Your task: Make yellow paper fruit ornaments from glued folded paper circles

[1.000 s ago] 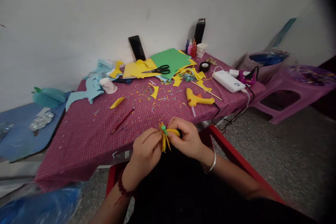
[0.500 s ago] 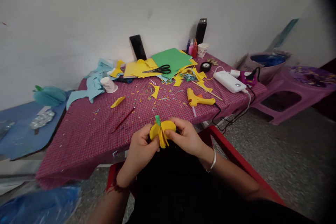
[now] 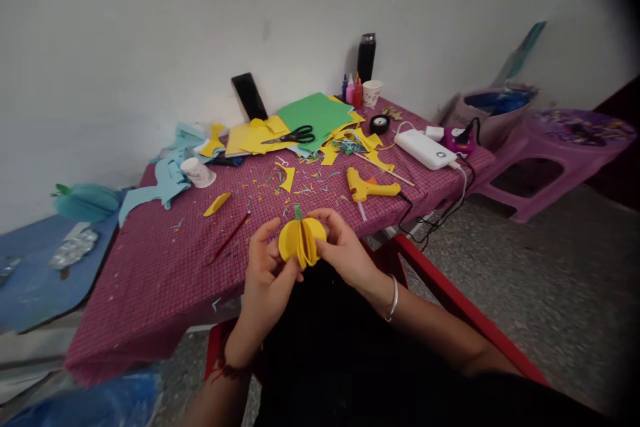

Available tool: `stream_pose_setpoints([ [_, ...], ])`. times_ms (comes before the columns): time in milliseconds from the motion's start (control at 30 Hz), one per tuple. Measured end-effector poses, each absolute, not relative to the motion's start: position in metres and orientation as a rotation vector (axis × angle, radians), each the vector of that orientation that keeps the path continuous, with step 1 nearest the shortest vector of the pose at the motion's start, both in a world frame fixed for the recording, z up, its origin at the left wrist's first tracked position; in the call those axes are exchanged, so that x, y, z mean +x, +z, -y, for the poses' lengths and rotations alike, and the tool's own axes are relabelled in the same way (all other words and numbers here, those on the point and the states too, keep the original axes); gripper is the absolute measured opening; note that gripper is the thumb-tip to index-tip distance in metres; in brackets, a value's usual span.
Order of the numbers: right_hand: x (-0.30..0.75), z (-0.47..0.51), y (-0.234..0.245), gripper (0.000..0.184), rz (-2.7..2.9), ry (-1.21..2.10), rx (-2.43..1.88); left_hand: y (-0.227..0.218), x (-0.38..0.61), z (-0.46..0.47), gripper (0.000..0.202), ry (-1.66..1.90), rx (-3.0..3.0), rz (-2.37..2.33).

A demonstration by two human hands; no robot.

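Between both hands, over the table's front edge, I hold a yellow paper pumpkin (image 3: 302, 241) with a green stem and fanned, folded layers. My left hand (image 3: 270, 273) grips its left side, thumb at the lower front and fingers behind. On the right side, my right hand (image 3: 343, 247) pinches the outer layers between thumb and fingers. A dark red pencil-like stick (image 3: 229, 238) lies just left of the hands, near a folded yellow paper piece (image 3: 217, 204). To the right rests a yellow glue gun (image 3: 371, 187) with its glue stick poking out.
Black scissors (image 3: 295, 136) lie on yellow and green sheets (image 3: 317, 119). A white power bank (image 3: 425, 149), black tape (image 3: 379, 123), small paint bottles (image 3: 351, 91), paper cups (image 3: 199, 173) and a leaning phone (image 3: 249, 97) stand around. Cables (image 3: 425, 221) hang off the right edge.
The pumpkin has turned a little, so its folded middle layers now face me more openly. My left fingers have loosened and shifted along its left side. The whole view has shifted slightly.
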State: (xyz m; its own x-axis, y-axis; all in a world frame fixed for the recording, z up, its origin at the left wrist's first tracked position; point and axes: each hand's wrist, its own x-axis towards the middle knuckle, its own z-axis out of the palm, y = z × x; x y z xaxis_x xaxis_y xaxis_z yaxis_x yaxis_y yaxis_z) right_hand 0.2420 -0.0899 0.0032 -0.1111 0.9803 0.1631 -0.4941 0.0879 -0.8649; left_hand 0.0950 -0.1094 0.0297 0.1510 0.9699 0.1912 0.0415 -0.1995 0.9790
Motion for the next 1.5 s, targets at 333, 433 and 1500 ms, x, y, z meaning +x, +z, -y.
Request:
stream_pose_setpoints([
  [333, 0.245, 0.093, 0.008, 0.024, 1.074, 1.269, -0.601, 0.035, 0.089, 0.114, 0.021, 1.155, 1.655, -1.039],
  [433, 0.245, 0.092, 0.009, 0.026, 1.066, 1.318, -0.606, 0.034, 0.091, 0.113, 0.02, 1.181, 1.679, -1.095],
  [1500, 0.251, 0.097, 0.004, 0.012, 1.33, 1.016, -0.749, 0.043, 0.095, 0.11, 0.007, 1.101, 1.395, -1.068],
])
